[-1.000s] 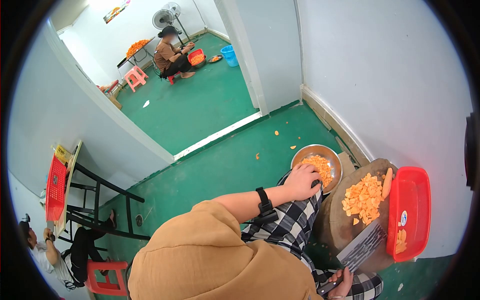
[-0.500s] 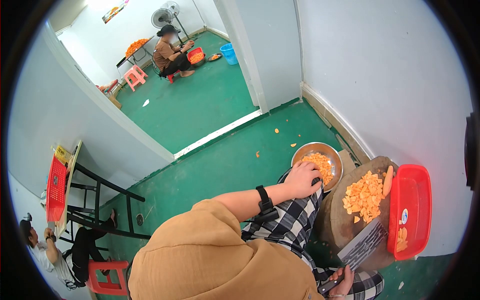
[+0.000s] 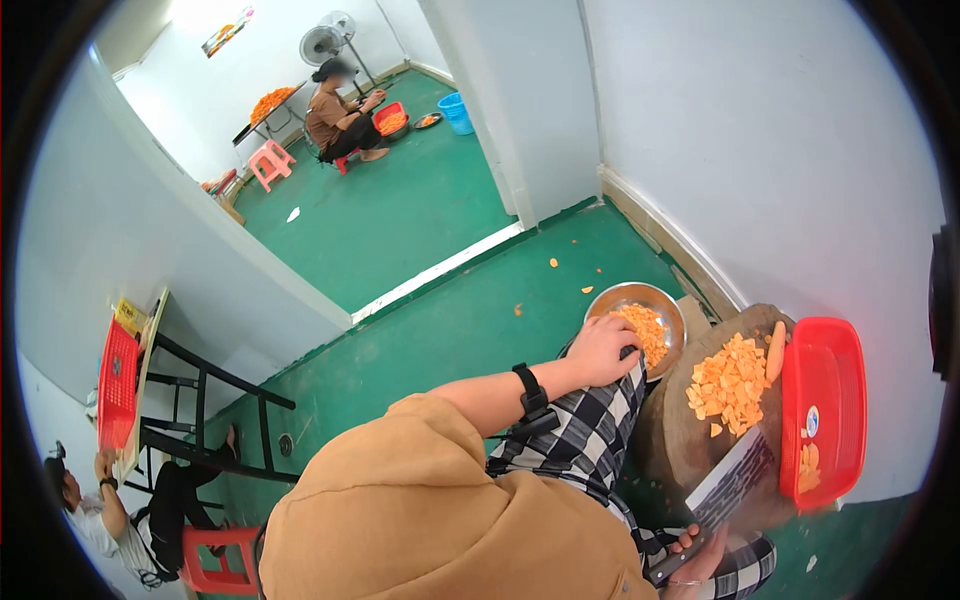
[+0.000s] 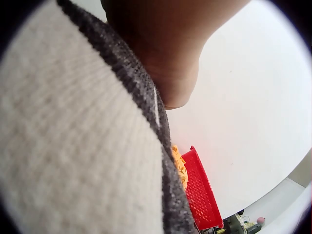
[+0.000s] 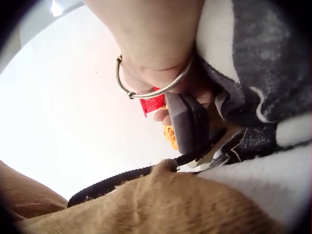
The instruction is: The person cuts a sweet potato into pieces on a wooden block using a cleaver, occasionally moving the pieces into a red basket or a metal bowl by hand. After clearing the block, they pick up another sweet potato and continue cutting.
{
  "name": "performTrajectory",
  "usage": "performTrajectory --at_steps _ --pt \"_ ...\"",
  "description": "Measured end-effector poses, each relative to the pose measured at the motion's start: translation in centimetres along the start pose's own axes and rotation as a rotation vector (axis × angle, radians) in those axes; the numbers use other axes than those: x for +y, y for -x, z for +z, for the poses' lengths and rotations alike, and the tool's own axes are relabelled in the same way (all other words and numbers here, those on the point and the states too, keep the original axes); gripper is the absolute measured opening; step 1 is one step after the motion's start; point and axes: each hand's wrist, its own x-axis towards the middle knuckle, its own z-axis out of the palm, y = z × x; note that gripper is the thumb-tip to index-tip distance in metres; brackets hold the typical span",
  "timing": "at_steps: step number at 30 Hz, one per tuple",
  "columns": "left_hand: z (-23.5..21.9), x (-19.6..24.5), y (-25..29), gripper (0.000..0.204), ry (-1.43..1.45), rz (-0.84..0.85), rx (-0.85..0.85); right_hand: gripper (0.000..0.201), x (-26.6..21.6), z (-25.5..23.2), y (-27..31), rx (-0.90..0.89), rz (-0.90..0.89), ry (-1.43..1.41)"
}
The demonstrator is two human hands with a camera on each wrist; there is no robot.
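My left hand (image 3: 603, 352) rests on my knee in checked trousers (image 3: 575, 425), its fingers draped over the knee beside a metal bowl (image 3: 601, 303) of small diced orange pieces. Down at the lower right, my right hand (image 3: 703, 562) grips a cleaver (image 3: 733, 474) by its dark handle. Its broad blade points up and right, overlapping the near edge of a round wooden chopping block (image 3: 668, 432). A pile of orange chunks (image 3: 728, 382) lies on the block, with a whole carrot (image 3: 775, 350) along its right side. Both wrist views mostly show cloth and wrist.
Right of the block stands a red plastic basket (image 3: 848, 400) with some orange slices inside. The wall (image 3: 760, 150) rises close behind. A few orange scraps (image 3: 553, 263) lie on the green floor. One person (image 3: 125, 510) sits at a table on the left; another (image 3: 335, 115) squats beyond the doorway.
The head view has shifted slightly. The cleaver has turned a little in my right hand, its blade standing slightly steeper. My left hand has stayed on the knee.
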Motion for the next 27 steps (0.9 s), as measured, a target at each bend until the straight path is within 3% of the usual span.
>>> performTrajectory --at_steps 1,3,4,5,6,7,8,10,11,13,14,16,18,20,23,25,27 --pt "0.3 -0.1 -0.1 0.018 -0.013 0.018 0.006 0.038 0.2 -1.2 -0.8 -0.036 0.02 -0.026" --pt "0.3 -0.4 -0.5 0.019 -0.012 0.106 0.021 0.022 -0.2 0.6 0.4 0.037 0.076 -0.135" --pt "0.9 -0.5 -0.5 0.022 -0.092 0.138 0.047 0.025 0.0 0.0 0.0 -0.033 0.103 -0.129" --pt "0.1 0.5 -0.8 0.027 -0.187 0.081 -0.12 0.027 0.7 -1.2 -0.7 -0.093 0.124 -0.136" --pt "0.5 0.5 -0.7 0.035 -0.272 0.084 -0.198 0.024 1.2 -1.2 -1.0 -0.062 0.106 -0.106" --pt "0.5 0.7 -1.6 0.043 -0.369 0.098 -0.26 0.022 0.9 -0.7 -0.6 -0.141 0.07 -0.118" --pt "0.5 1.0 -2.6 0.052 -0.423 -0.005 -0.448 0.021 0.8 -0.3 -0.4 -0.166 0.06 -0.146" --pt "0.7 0.1 -6.4 0.052 -0.041 -0.117 -0.781 0.018 0.5 -0.3 -0.3 -0.188 0.045 -0.175" --pt "-0.9 4.4 -7.9 0.046 -0.052 -0.116 -0.758 0.016 0.6 -0.3 -0.4 -0.193 0.042 -0.184" --pt "-0.5 7.7 -10.1 0.038 0.227 -0.132 -0.736 0.019 0.8 -0.7 -0.5 -0.241 0.009 -0.171" --pt "-0.1 9.5 -11.0 0.038 0.215 -0.113 -0.756 0.02 0.9 -1.0 -0.7 -0.278 0.002 -0.173" --pt "1.2 14.0 -12.3 0.033 0.356 0.109 -0.64 0.02 0.8 -1.0 -0.4 -0.28 -0.019 -0.187" --pt "3.5 17.8 -13.5 0.029 0.398 0.216 -0.696 0.021 1.0 -1.2 -0.4 -0.291 -0.033 -0.194" --pt "5.5 22.2 -14.2 0.023 0.266 0.373 -0.691 0.021 0.7 -1.2 0.1 -0.305 -0.032 -0.242" --pt "10.4 25.8 -15.5 0.02 0.203 0.421 -0.773 0.023 0.5 -1.3 0.4 -0.34 -0.04 -0.294" --pt "13.0 27.8 -16.1 0.025 -0.155 0.577 -0.824 0.024 0.4 -1.5 0.9 -0.334 -0.026 -0.296" --pt "15.1 29.1 -16.8 0.026 -0.239 0.557 -0.844 0.024 0.3 -1.6 1.3 -0.36 -0.026 -0.322"
